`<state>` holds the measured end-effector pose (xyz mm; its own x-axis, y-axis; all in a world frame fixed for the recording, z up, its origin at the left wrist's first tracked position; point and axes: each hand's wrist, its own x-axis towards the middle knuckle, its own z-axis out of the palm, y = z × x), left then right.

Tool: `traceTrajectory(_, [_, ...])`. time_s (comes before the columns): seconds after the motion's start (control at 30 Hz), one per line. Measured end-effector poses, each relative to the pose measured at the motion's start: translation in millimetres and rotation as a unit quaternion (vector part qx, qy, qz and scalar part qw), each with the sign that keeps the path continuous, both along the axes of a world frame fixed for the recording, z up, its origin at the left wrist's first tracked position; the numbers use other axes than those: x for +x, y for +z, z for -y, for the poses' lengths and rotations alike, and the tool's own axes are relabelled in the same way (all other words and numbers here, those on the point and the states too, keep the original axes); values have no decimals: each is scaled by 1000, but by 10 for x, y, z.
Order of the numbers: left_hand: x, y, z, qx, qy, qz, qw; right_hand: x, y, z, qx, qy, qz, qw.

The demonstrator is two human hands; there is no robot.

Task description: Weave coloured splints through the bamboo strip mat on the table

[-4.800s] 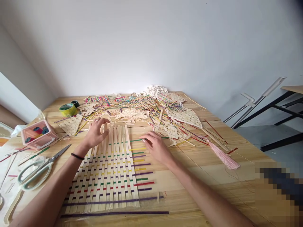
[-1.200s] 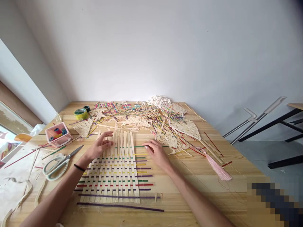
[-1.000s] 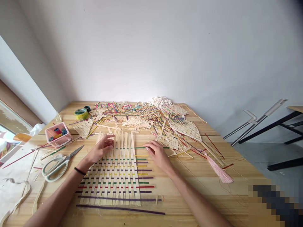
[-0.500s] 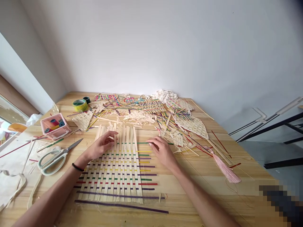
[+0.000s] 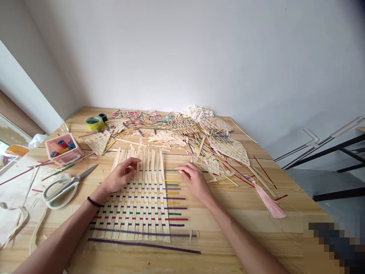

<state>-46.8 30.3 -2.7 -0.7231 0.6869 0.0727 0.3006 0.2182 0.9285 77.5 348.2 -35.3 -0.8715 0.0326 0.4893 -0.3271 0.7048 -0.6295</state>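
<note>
A flat weave (image 5: 134, 201) of pale upright strips, crossed by thin coloured ones, lies on the table in front of me. My left hand (image 5: 122, 176) rests over its upper left part, fingers curled around a pale strip (image 5: 138, 160) near the top; the fingertips' exact hold is partly hidden. To the right of the weave, my right hand (image 5: 194, 179) pinches a thin green strip (image 5: 170, 170) between thumb and fingers. That strip runs leftward in among the upright strips, and its other end sticks out past my right hand. Coloured ends jut from the weave's right edge.
Scissors (image 5: 67, 188) lie to the left, below a pink box (image 5: 64, 148) with thread spools. Tape rolls (image 5: 94, 123) stand farther back. Scraps and strips (image 5: 168, 139) cover the table's back. A woven fan (image 5: 230, 150) with a pink tassel (image 5: 268, 198) lies right.
The view has shifted slightly. Both hands keep nearly the same place on the weave and the green strip, with no clear movement of the strip.
</note>
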Motion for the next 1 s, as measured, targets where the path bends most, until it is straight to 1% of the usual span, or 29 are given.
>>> traceTrajectory(0.23, [-29,-56,12,-8,-9,-21,1000,1,7,3,4,-5,-5,1000])
traceTrajectory(0.53, [-33,-69,11,-23,-2,-25,999,-30,-4,22,2,1,-1,1000])
traceTrajectory(0.87, [-18,-9,-2,-49,16,-35,998,-46,-20,93,-2,26,10,1000])
traceTrajectory(1.0, [-12,7,-3,-43,19,-21,999,-37,-24,122,11,10,15,1000])
